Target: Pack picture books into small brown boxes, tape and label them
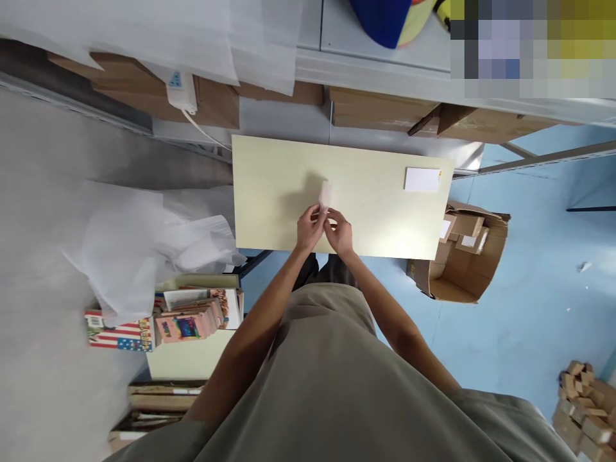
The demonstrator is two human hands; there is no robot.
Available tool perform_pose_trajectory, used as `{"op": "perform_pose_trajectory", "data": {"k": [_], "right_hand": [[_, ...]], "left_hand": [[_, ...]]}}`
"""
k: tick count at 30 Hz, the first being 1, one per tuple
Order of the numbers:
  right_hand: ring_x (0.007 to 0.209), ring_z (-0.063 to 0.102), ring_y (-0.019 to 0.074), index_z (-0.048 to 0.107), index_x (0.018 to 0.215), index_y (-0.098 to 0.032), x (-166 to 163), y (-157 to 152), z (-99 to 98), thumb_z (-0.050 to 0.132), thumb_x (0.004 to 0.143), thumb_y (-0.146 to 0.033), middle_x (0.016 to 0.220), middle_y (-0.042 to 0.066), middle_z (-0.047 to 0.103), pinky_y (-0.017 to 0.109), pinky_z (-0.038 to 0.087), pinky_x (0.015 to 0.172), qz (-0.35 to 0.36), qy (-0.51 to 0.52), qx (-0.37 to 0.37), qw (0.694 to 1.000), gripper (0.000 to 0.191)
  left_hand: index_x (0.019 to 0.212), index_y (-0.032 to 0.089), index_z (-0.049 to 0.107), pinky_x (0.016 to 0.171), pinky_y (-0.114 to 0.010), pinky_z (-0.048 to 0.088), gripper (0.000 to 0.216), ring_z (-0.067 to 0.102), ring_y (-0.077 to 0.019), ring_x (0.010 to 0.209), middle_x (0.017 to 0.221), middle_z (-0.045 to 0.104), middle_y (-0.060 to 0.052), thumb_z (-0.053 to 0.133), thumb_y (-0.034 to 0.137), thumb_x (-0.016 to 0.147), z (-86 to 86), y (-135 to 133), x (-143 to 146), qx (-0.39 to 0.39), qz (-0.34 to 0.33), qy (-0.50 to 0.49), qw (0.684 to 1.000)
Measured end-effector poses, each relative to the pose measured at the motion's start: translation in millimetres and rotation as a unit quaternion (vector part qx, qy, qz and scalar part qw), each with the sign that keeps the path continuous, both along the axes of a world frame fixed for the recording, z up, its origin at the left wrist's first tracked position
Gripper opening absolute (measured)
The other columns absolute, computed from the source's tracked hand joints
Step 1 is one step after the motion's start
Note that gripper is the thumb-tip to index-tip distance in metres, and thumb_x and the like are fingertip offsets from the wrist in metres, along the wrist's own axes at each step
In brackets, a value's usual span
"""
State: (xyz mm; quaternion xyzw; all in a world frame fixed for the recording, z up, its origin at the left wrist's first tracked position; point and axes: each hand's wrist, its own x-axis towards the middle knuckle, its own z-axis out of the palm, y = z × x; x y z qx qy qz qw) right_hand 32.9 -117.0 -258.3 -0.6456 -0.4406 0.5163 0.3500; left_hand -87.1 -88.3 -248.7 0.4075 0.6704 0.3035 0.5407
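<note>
Above the near half of the cream tabletop (269, 192), my left hand (309, 228) and my right hand (340, 232) meet, fingers curled together. Between their fingertips stands a small pale pinkish-white piece (326, 191), thin and slightly see-through like wrapping film or foam sheet; its exact kind is unclear. Both hands appear to pinch its lower end, which the fingers partly cover. On the right part of the tabletop lies a white rectangular label stack or card (422, 179) with a small yellow mark, apart from my hands.
An open cardboard box (486, 276) holding small cartons stands right of the table. White foam sheeting (192, 240) hangs at the left, above a stack of printed boxes (187, 324). A shelf edge (375, 69) with a power strip (181, 93) runs behind. Small cartons (584, 404) pile up lower right.
</note>
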Motion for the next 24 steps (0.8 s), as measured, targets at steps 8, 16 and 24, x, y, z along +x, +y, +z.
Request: {"op": "perform_pose_trajectory", "data": {"k": [8,16,24], "right_hand": [[0.119,0.08,0.0246,0.078,0.114,-0.025,-26.9,3.5,-22.6,0.061,0.104,-0.035,0.133,0.01,0.082,0.042,0.071,0.1,0.082,-0.009,-0.044,0.996,0.022],[0.105,0.08,0.0262,0.07,0.118,-0.021,-35.0,30.6,-55.4,0.072,0.096,-0.03,0.129,0.016,0.079,0.049,0.065,0.103,-0.033,-0.161,-0.164,0.973,0.024],[0.096,0.078,0.026,0.072,0.112,-0.02,-71.8,51.5,-68.2,0.082,0.089,-0.047,0.108,0.011,0.081,0.043,0.066,0.092,-0.064,-0.143,-0.2,0.967,0.037]], "left_hand": [[0.111,0.019,0.079,0.108,-0.038,0.059,0.025,0.077,-0.0284,0.118,0.118,0.083,-0.012,0.074,0.032,0.091,-25.2,7.5,-80.2,-0.064,0.06,0.05,0.995],[0.082,0.022,0.068,0.083,-0.033,0.055,0.017,0.071,-0.0238,0.085,0.084,0.075,-0.003,0.078,0.036,0.084,-41.8,12.9,-111.9,-0.116,-0.014,0.043,0.992],[0.061,0.027,0.047,0.073,-0.033,0.04,0.042,0.049,-0.021,0.07,0.059,0.042,0.001,0.07,0.047,0.089,-52.4,36.3,-142.9,-0.069,-0.006,0.022,0.997]]}}
